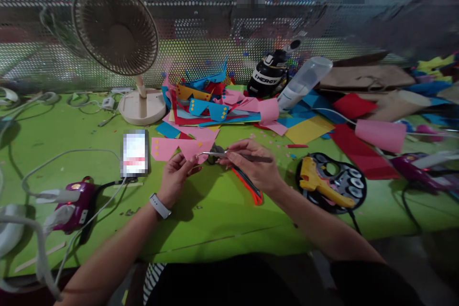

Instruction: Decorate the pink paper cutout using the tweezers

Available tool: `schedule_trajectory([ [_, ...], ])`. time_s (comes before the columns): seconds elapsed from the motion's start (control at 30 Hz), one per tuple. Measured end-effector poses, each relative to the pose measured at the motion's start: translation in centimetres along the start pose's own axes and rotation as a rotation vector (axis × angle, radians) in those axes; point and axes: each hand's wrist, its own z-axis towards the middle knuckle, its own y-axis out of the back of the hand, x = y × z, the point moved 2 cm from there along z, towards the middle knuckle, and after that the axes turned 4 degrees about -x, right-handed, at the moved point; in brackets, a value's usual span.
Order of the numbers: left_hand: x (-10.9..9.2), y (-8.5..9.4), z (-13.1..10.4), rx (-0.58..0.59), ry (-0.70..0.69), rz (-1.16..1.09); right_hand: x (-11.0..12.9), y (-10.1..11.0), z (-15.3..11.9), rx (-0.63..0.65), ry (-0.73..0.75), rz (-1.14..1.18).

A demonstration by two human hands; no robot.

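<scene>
My left hand point(179, 170), wearing a watch with a pale strap point(160, 206), has thumb and fingertips pinched at the tool's tip; whatever is between them is too small to make out. My right hand point(253, 165) grips slim metal tweezers point(247, 157), their tip pointing left at the left fingertips. Just behind both hands lies a pink paper glasses shape point(167, 148) with small yellow diamonds along its left end and one near its right. Below the right hand lies a tool with an orange-and-black handle point(249, 186), its upper part partly hidden by the fingers.
Behind is a pile with blue paper glasses point(208, 110). A fan point(141, 107), phone point(134, 153) and purple power strip point(75, 205) stand left. Right are a yellow glue gun point(315, 184) on a black palette-shaped tray point(358, 191), pink paper roll point(380, 135), clear bottle point(304, 83) and black bottle point(267, 76).
</scene>
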Motion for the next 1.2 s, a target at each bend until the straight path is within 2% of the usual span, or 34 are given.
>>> schedule_trajectory([
  [0.2, -0.04, 0.05, -0.12, 0.011, 0.012, -0.037, -0.31, -0.08, 0.34, 0.011, -0.036, 0.073],
  [0.5, 0.15, 0.16, 0.1, 0.015, 0.028, -0.008, -0.18, -0.28, 0.22, 0.02, -0.058, 0.041],
  [0.7, -0.12, -0.12, 0.13, 0.024, 0.012, -0.019, -0.13, 0.12, -0.03, -0.015, 0.01, -0.015],
  [1.2, -0.01, -0.01, 0.08, -0.031, -0.051, 0.002, 0.24, -0.02, -0.29, -0.011, 0.036, -0.079],
])
